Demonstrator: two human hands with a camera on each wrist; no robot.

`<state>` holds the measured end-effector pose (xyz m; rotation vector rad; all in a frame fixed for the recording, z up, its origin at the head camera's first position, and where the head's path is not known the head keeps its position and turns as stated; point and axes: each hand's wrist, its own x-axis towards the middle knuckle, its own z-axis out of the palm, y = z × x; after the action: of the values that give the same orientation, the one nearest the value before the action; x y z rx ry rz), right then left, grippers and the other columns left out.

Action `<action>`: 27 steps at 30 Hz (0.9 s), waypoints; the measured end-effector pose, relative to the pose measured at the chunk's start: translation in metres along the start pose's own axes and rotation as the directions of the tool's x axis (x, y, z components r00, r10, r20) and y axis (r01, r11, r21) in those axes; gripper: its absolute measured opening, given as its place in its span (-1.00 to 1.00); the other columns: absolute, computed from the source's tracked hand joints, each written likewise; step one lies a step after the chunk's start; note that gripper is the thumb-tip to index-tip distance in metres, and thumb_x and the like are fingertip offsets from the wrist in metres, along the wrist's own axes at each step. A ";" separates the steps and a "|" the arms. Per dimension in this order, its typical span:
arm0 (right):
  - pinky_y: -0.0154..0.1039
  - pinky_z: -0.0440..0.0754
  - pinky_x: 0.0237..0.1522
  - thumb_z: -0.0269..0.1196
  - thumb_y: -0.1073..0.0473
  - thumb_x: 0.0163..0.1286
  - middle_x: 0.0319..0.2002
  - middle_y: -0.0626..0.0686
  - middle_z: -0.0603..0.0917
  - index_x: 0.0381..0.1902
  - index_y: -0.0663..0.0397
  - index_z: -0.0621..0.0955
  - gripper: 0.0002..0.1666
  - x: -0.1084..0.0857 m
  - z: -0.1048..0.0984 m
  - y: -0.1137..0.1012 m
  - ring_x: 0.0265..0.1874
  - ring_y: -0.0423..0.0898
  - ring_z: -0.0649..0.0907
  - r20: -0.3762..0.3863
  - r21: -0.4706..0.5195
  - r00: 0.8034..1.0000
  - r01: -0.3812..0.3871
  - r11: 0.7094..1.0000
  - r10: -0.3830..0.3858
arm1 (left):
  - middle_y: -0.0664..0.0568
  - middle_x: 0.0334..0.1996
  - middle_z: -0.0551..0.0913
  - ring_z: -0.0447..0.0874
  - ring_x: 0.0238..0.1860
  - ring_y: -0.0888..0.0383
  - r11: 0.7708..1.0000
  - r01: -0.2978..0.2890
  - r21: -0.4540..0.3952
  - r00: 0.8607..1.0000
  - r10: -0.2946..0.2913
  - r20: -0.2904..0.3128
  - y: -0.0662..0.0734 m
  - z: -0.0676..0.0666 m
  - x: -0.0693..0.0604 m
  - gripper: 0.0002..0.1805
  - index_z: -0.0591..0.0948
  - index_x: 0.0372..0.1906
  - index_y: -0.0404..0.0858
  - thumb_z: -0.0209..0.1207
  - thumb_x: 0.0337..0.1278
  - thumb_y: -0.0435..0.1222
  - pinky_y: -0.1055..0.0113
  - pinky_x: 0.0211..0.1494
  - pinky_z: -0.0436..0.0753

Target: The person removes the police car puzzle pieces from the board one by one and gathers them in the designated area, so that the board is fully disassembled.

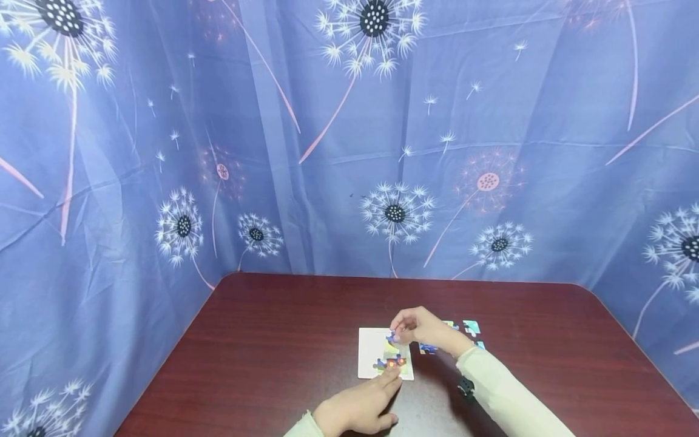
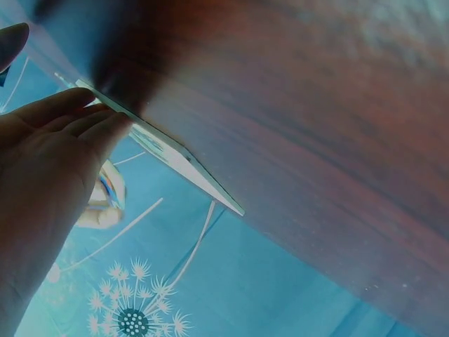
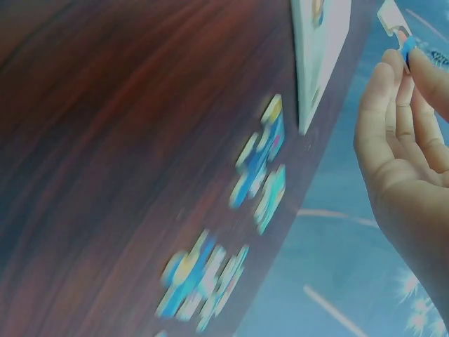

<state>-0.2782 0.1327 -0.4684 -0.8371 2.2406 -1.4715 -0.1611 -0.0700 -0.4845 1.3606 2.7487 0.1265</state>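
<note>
A white puzzle board [image 1: 369, 352] lies on the table with several joined jigsaw pieces [image 1: 380, 365] along its near right part. My left hand [image 1: 360, 405] rests its extended fingers on the board's near edge, touching those pieces. Seen from the left wrist, the fingers of that hand [image 2: 56, 154] lie straight along the board [image 2: 193, 172]. Above the board, my right hand [image 1: 423, 329] pinches a blue and yellow jigsaw piece [image 1: 391, 341] between thumb and fingertips. The right wrist view shows this pinched piece [image 3: 397, 24] tilted and raised off the surface.
Several loose jigsaw pieces [image 1: 471, 328] lie on the dark red wooden table [image 1: 262, 340], right of the board and partly hidden behind the right forearm. They form spread groups in the right wrist view. A blue dandelion-print curtain [image 1: 338, 182] hangs behind and beside the table.
</note>
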 end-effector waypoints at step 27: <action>-0.12 0.69 -0.43 0.27 0.46 0.17 -0.39 0.29 0.67 -0.22 0.43 0.62 -0.81 -0.063 -0.031 0.028 -0.45 -0.03 0.67 0.062 0.029 0.993 -0.098 0.995 0.096 | -0.25 0.38 0.27 0.19 0.43 0.03 1.000 -0.005 0.024 1.000 0.005 -0.007 0.001 0.000 -0.001 -0.33 0.36 0.32 -0.45 0.13 0.27 -0.08 0.34 0.40 0.26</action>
<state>-0.2553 0.2028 -0.4844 -0.7425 2.1755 -1.4149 -0.1601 -0.0703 -0.4844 1.3759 2.7617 0.1000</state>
